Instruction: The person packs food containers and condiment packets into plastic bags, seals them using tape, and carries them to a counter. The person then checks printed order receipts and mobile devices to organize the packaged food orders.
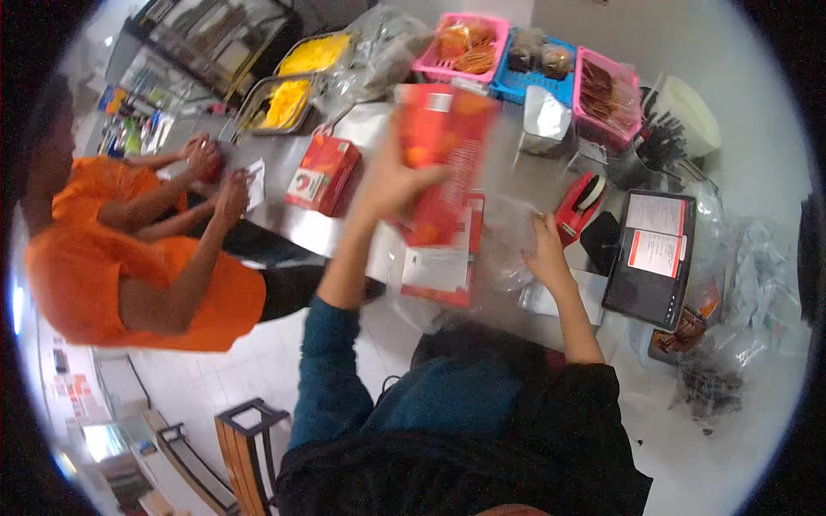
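Raised over the steel counter, my left hand (pixel 396 182) grips a tall red carton (pixel 452 142), slightly blurred by motion. My right hand (pixel 545 249) pinches the edge of a clear plastic bag (pixel 503 249) lower down on the right. Beneath the carton, a flat red-and-white carton piece (pixel 439 273) lies near the counter's front edge, partly covered by the clear plastic. Another red box (pixel 323 175) stands on the counter to the left. Just beyond my right hand sits a red tape dispenser (pixel 579 206).
A tablet (pixel 651 249) leans at the right. Pink basket (pixel 460 52), blue basket (pixel 529 73) and second pink basket (pixel 607 95) hold packaged food at the back. Metal trays (pixel 280 103) hold yellow food. People in orange shirts (pixel 172 288) work at the left.
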### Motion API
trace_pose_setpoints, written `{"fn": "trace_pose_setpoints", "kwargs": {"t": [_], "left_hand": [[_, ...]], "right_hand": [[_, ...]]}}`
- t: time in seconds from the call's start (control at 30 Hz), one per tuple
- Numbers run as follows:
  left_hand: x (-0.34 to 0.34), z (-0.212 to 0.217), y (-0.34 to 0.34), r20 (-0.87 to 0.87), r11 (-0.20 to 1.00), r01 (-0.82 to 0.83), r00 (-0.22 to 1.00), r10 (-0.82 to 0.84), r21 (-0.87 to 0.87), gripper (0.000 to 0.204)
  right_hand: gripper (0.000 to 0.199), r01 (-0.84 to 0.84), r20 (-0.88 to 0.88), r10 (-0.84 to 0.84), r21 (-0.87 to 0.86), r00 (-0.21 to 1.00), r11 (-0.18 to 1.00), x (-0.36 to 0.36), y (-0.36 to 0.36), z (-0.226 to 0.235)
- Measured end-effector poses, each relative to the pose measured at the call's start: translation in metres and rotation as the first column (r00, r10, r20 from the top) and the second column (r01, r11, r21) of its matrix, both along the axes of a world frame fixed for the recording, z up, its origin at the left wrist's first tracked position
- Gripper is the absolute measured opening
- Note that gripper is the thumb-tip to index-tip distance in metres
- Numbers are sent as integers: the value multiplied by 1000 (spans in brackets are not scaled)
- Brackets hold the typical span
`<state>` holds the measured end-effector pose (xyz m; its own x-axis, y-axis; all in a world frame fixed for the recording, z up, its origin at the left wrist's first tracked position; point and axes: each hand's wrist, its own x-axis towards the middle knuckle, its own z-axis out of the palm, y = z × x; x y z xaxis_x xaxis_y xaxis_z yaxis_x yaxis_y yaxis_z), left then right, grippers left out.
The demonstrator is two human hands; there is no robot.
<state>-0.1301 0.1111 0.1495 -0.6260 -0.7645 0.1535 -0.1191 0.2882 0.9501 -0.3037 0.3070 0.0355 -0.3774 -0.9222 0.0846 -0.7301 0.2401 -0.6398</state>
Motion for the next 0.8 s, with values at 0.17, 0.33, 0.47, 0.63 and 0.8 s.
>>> {"fn": "trace_pose_setpoints", "kwargs": {"t": [0.17,0.33,0.47,0.63,0.8], "left_hand": [[-51,-17,154,-356,565,398,915,-188,723,73],[-32,-51,172,-171,592,118,985,33,797,77],[-47,-104,182,459,965,-220,879,131,145,86],[-88,-110,188,619,953,-278,730,291,-120,89],[-97,-121,182,665,958,-171,691,283,-231,89]], "right_hand": [[57,-228,274,329,-341,904,912,-51,43,-99],[59,-167,153,198,-192,968,967,-35,45,-52],[66,-112,89,121,-101,989,989,-18,54,-14],[73,-117,-40,116,-34,992,993,11,75,-1],[75,-35,-39,36,14,999,999,21,83,-5]]}}
